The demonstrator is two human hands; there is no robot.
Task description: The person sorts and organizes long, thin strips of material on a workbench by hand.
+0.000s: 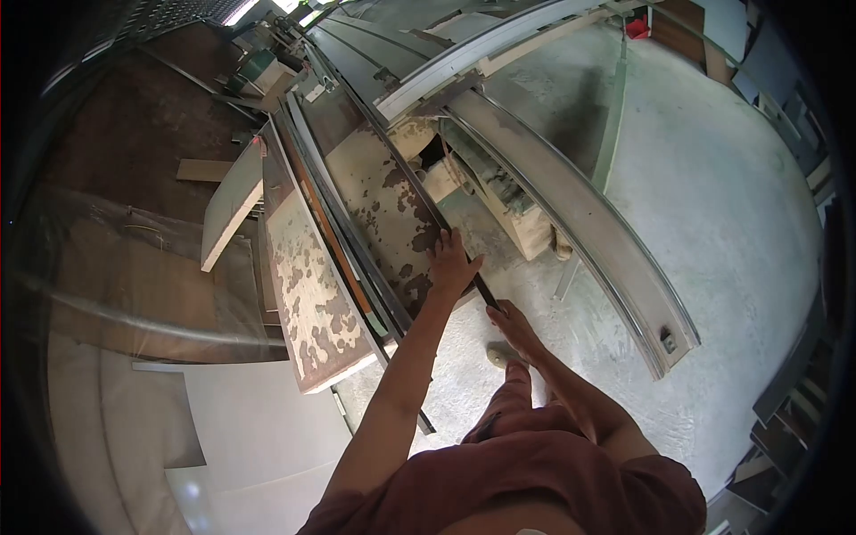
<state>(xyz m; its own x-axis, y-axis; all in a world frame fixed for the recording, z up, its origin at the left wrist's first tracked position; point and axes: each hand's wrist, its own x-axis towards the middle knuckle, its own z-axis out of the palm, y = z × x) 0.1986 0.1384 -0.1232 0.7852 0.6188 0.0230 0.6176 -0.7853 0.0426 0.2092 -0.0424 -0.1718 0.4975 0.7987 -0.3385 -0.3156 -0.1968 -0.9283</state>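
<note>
A long, thin dark strip (pixel 415 183) runs along the edge of a worn machine table (pixel 361 169) with patchy, flaking paint. My left hand (pixel 453 266) lies over the strip near the table's front corner, fingers spread and thumb held out to the side. Closer to my body, my right hand (pixel 515 330) is closed around the strip's near end, which sticks out past the table. The strip's far end runs off toward the back of the machine.
Metal rails (pixel 343 232) cross the table to the left, beside a second flaking table section (pixel 312 276). On the right, a long grey sliding carriage (pixel 580 214) juts toward me above the pale floor (pixel 713 223). Large white panels (pixel 259 428) lie at lower left.
</note>
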